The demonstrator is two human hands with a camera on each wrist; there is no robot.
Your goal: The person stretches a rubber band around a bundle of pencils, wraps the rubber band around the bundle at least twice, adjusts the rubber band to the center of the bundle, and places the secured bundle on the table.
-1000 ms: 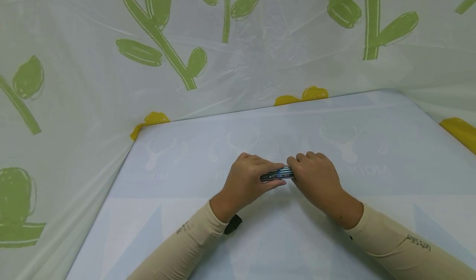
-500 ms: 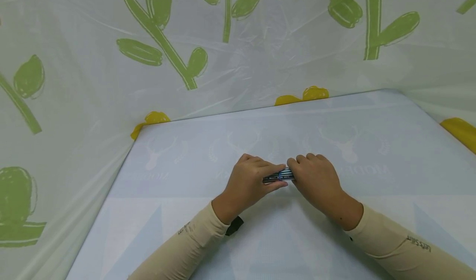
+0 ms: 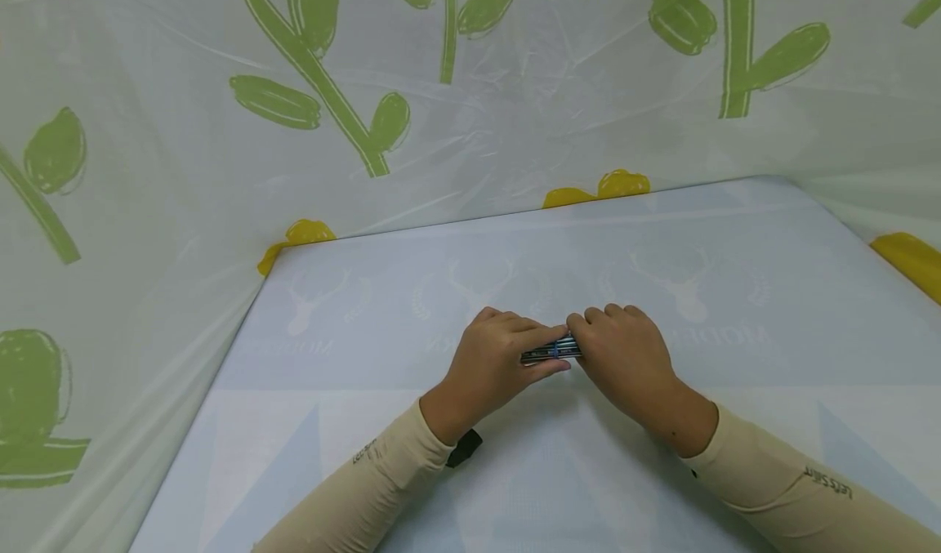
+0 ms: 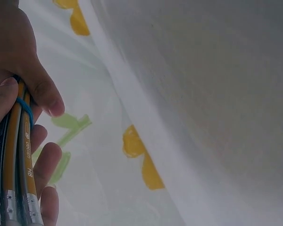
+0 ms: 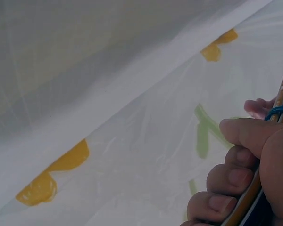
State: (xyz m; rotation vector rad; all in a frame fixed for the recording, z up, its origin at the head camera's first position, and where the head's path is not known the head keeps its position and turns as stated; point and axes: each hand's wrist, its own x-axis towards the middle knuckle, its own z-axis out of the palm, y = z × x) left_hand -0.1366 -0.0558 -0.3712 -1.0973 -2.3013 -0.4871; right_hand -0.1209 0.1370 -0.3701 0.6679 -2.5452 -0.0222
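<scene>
A bundle of pencils [image 3: 546, 352], dark and orange-yellow with metal ferrules, is tied with a blue rubber band [image 4: 24, 107]. Both hands hold it above the table. The left hand [image 3: 487, 365] pinches one end between thumb and fingers, with the ferrules [image 4: 33, 209] on that side. Around the other end curl the fingers of the right hand [image 3: 625, 361], its thumb lying close to the band in the right wrist view. Between the two hands only a short banded stretch of the pencils shows in the head view; the right hand hides the rest.
A pale cloth with deer prints covers the table [image 3: 412, 292]. Behind it hangs a whitish sheet [image 3: 515, 128] printed with green leaves and yellow shapes. A small black object [image 3: 465, 448] sits under the left wrist.
The left hand has shifted very slightly right, toward the right hand. Both hands keep hold of the banded pencils, and the right hand stays almost in place.
</scene>
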